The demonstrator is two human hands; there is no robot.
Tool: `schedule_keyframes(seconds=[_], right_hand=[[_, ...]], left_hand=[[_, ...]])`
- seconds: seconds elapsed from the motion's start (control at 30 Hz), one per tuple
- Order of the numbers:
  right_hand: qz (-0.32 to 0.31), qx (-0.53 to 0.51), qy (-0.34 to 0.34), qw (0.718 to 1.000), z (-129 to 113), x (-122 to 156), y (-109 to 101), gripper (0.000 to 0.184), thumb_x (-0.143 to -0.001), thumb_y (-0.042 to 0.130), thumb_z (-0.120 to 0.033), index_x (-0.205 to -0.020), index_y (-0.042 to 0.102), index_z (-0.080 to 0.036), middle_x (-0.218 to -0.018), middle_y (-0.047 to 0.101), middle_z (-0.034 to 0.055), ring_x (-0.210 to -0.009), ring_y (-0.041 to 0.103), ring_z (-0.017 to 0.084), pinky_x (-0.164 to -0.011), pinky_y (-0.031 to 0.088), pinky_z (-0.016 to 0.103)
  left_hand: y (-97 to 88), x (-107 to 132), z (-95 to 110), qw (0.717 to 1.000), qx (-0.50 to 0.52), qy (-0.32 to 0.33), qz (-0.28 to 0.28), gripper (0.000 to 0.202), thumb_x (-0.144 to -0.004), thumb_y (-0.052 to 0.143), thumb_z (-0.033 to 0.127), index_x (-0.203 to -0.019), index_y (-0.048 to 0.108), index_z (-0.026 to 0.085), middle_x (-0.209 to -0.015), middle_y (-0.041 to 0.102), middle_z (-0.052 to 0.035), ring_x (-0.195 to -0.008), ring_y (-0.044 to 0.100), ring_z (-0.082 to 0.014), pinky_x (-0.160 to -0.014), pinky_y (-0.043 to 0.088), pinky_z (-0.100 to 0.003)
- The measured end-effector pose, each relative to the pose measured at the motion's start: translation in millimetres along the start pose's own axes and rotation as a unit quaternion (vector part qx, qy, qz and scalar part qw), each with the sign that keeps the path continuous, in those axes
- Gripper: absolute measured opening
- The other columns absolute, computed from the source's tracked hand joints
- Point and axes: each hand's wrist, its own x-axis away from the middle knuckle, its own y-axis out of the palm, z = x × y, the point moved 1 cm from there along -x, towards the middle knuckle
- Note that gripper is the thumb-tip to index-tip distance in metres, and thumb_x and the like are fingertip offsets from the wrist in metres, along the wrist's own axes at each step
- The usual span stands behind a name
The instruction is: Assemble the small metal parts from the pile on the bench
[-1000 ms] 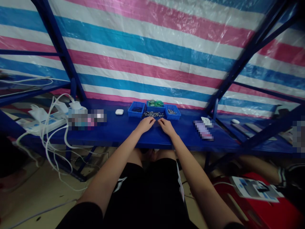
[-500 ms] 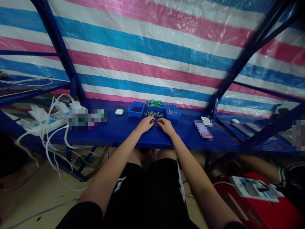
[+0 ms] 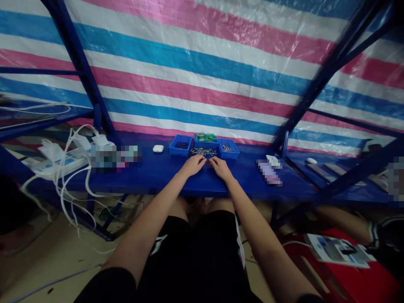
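My left hand (image 3: 193, 166) is closed, its fingertips pinched together just above the blue table. Opposite it, with a narrow gap between them, my right hand (image 3: 220, 168) is pinched as well. Whatever lies between the fingers of either hand is too small to make out. Right behind the fingertips spreads a loose pile of metal screws (image 3: 204, 151). Around the pile stand a blue bin (image 3: 179, 146) with dark small parts, a blue bin (image 3: 205, 139) with green plastic bags, and a blue bin (image 3: 229, 149) with small silvery parts.
A white earphone case (image 3: 158, 148) lies left of the bins. Power strips with tangled white cables (image 3: 66, 162) crowd the table's left end. A purple phone (image 3: 269, 172) and a white case (image 3: 273, 160) lie at right. Blue frame posts (image 3: 303, 99) rise on both sides.
My hands have shifted only slightly at the fingertips, staying closed before the pile. The bins and screws have not visibly moved.
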Motion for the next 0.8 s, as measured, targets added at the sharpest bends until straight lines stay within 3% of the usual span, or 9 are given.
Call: schedule_keyframes(seconds=[0.8], right_hand=[[-0.005,-0.023,-0.001,1.0,1.6,0.5,2.1,0.017,-0.077,0.052,-0.031,-0.084,0.061,-0.019,-0.078,0.064,0.0013,-0.069,0.058,0.013,-0.069,0.045,0.026]], left_hand=[[1.6,-0.9,-3.8,1.0,-0.003,-0.017,-0.015,0.02,-0.08,0.048,0.024,-0.094,0.062,0.019,-0.09,0.063,-0.0046,-0.077,0.057,-0.0159,-0.067,0.043,-0.026]])
